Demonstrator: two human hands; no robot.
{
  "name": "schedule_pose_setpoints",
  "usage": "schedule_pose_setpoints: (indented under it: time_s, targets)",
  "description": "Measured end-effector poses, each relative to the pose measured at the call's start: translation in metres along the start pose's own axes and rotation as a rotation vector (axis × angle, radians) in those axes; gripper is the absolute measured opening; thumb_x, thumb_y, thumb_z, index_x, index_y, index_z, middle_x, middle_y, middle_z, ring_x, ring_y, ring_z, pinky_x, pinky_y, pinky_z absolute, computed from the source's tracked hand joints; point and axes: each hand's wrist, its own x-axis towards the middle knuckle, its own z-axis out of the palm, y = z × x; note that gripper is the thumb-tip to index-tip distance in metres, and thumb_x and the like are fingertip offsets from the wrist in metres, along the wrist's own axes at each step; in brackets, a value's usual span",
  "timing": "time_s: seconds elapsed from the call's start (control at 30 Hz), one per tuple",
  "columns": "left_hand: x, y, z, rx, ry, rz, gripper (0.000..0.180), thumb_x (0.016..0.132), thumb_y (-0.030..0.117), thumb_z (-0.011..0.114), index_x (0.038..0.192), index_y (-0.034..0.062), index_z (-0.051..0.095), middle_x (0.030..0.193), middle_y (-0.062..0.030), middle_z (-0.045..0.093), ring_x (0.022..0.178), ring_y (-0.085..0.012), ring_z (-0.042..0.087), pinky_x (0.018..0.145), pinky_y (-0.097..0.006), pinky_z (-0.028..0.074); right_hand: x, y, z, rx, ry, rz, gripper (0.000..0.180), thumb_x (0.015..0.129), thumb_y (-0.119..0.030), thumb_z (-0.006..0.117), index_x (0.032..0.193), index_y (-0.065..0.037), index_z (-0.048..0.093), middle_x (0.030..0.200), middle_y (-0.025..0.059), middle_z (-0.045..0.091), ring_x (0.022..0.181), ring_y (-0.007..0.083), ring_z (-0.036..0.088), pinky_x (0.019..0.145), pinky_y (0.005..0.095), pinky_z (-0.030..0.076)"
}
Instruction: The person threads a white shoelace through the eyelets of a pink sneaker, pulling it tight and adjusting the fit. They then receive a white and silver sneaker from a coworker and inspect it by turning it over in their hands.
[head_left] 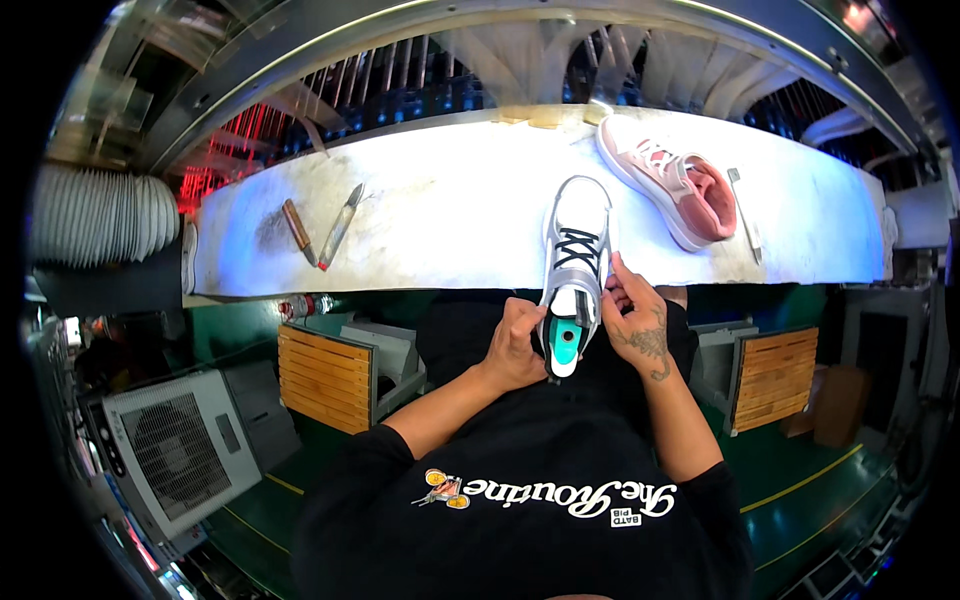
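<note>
A white and grey sneaker (578,215) with black laces lies toe away from me, its heel out past the near edge of the white work surface. Inside its opening a teal piece (566,340) with a dark round spot shows. My left hand (515,348) is closed on the heel's left side, fingers curled. On the right side, my right hand (636,318) grips the shoe near the collar; some fingertips are hidden. A pink and white sneaker (655,180) rests on its own further right, close to the held one.
On the white work surface (440,220) lie a wooden-handled tool (298,228) and a pointed blade-like tool (343,226) at left, a slim white-handled tool (746,215) at right. Wooden-slatted seats (325,378) flank me. A fan unit (180,450) stands left; a metal frame (400,50) arches behind.
</note>
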Motion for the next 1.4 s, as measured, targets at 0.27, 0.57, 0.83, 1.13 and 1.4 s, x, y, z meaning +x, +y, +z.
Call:
schedule_pose_setpoints:
  time_s: [0.27, 0.57, 0.83, 1.13, 1.4]
  targets:
    - [-0.008, -0.004, 0.003, 0.018, 0.024, -0.026, 0.110, 0.063, 0.028, 0.104, 0.141, 0.0110, 0.029, 0.107, -0.0193, 0.049, 0.089, -0.0334, 0.053, 0.069, -0.042, 0.045, 0.003, 0.002, -0.003, -0.089, -0.020, -0.024, 0.061, 0.093, 0.002, 0.070, 0.152, -0.007, 0.059, 0.100, 0.0063, 0.068, 0.078, 0.0101, 0.060, 0.074, 0.0253, 0.054]
    - [0.004, 0.002, 0.001, 0.034, -0.009, -0.102, 0.117, 0.064, 0.029, 0.103, 0.147, 0.0073, 0.024, 0.121, -0.0236, 0.049, 0.103, -0.0413, 0.056, 0.079, -0.049, 0.051, 0.007, 0.000, -0.002, -0.177, 0.020, -0.084, 0.059, 0.090, -0.001, 0.070, 0.148, -0.008, 0.063, 0.093, 0.0102, 0.071, 0.068, 0.0161, 0.064, 0.068, 0.0301, 0.055]
    - [0.025, 0.042, -0.018, -0.698, -0.030, -0.701, 0.114, 0.074, -0.001, 0.094, 0.160, 0.0010, 0.019, 0.143, -0.0204, 0.054, 0.134, -0.0249, 0.059, 0.111, -0.043, 0.052, -0.002, -0.023, 0.001, 0.139, -0.017, 0.186, 0.045, 0.104, -0.008, 0.064, 0.149, -0.004, 0.061, 0.099, 0.0075, 0.073, 0.078, 0.0093, 0.063, 0.072, 0.0253, 0.054]
    - [0.077, 0.076, -0.066, -0.916, 0.103, -0.581, 0.095, 0.082, -0.005, 0.087, 0.157, -0.0095, 0.028, 0.146, -0.0133, 0.034, 0.141, -0.0295, 0.051, 0.109, -0.043, 0.059, -0.017, -0.086, -0.022, 0.408, -0.081, 0.081, 0.030, 0.105, -0.002, 0.060, 0.133, 0.008, 0.068, 0.103, 0.0091, 0.070, 0.087, 0.0118, 0.068, 0.078, 0.0252, 0.055]
    - [0.096, 0.080, -0.059, -0.925, 0.190, -0.548, 0.088, 0.085, -0.003, 0.087, 0.152, -0.0115, 0.031, 0.143, -0.0145, 0.039, 0.130, -0.0290, 0.061, 0.102, -0.042, 0.063, -0.018, -0.103, -0.031, 0.329, -0.040, -0.039, 0.034, 0.104, -0.003, 0.065, 0.136, 0.009, 0.066, 0.113, 0.0120, 0.069, 0.096, 0.0136, 0.067, 0.084, 0.0257, 0.055]
